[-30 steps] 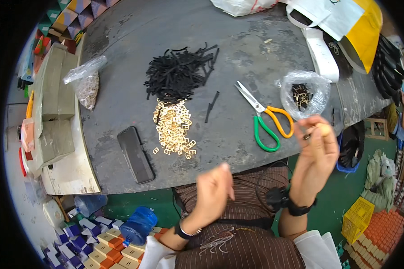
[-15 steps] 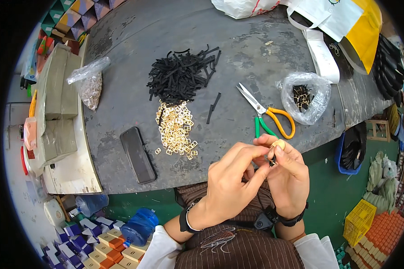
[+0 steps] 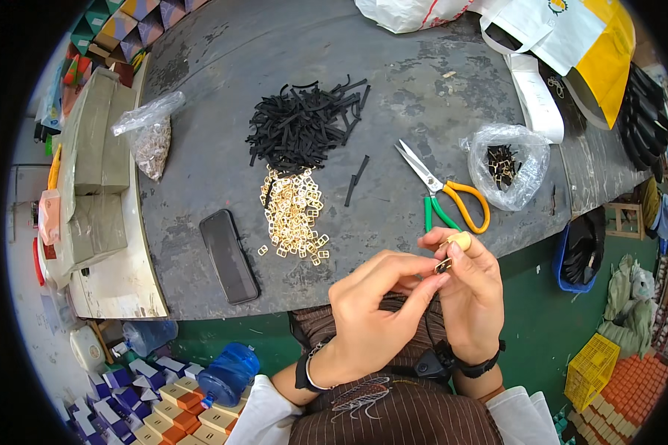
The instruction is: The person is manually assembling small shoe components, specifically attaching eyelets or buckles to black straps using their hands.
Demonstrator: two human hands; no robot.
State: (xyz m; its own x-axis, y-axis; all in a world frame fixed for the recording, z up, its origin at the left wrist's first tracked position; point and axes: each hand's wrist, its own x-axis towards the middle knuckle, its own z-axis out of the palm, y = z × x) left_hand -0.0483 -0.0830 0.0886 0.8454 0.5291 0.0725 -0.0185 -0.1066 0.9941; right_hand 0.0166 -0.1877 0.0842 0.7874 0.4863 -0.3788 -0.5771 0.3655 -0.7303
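Grip is everything on a piece this fiddly. The small black-and-gold piece (image 3: 443,265) sits up between both hands, which show over the near edge of the dark grey, scuffed worktop (image 3: 382,215). The left hand (image 3: 371,311) has thumb and index finger pinched on it, and the right hand (image 3: 471,300) pinches it from the other side, with a pale yellow rounded finger cover (image 3: 459,240) on one of the fingers. Whether any fabric is poking through the metal, I can't tell; the fingers hide too much.

If it were me: let one hand be the steady clamp and do the fine adjusting with the other. Go light, since hard squeezing would probably twist soft material or flip the metal bit. Work just off the tips so you can actually see the edges, and check that everything lies flat before letting go with either hand.

Layout's handy too: the heap of short black fabric strips (image 3: 297,130) touches the pile of flat gold-coloured metal buckles (image 3: 293,215), and a clear plastic bag (image 3: 525,191) with black-and-gold bits in it is off to the right. Just watch the scissors with orange and green handles (image 3: 433,182), lying blades spread near the right hand.
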